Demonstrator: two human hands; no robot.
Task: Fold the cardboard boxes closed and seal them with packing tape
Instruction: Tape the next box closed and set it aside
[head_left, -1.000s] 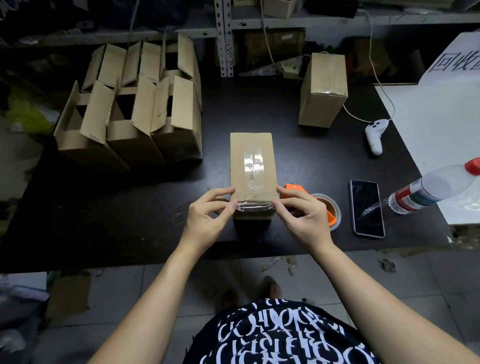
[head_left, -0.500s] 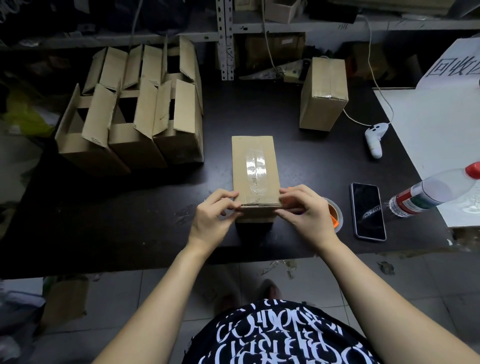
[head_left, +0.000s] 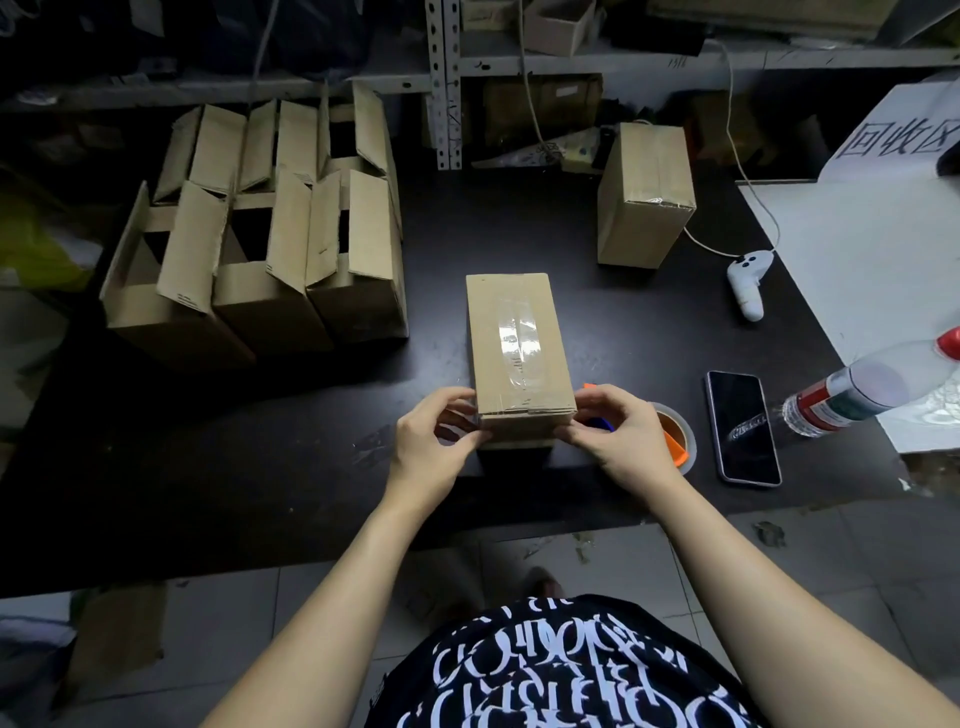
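I wear a black T-shirt (head_left: 561, 670), seen at the bottom centre of the frame. It is covered in a white print of large, ornate, letter-like shapes, stretched and overlapping, which I cannot read as words. The print runs across the whole visible front, row above row, down to the lower edge of the frame. My left forearm (head_left: 343, 597) comes in from the lower left and my right forearm (head_left: 758, 597) from the lower right; both are bare along all their visible length. My left hand (head_left: 431, 441) and right hand (head_left: 618, 436), near the middle of the frame, are bare too.
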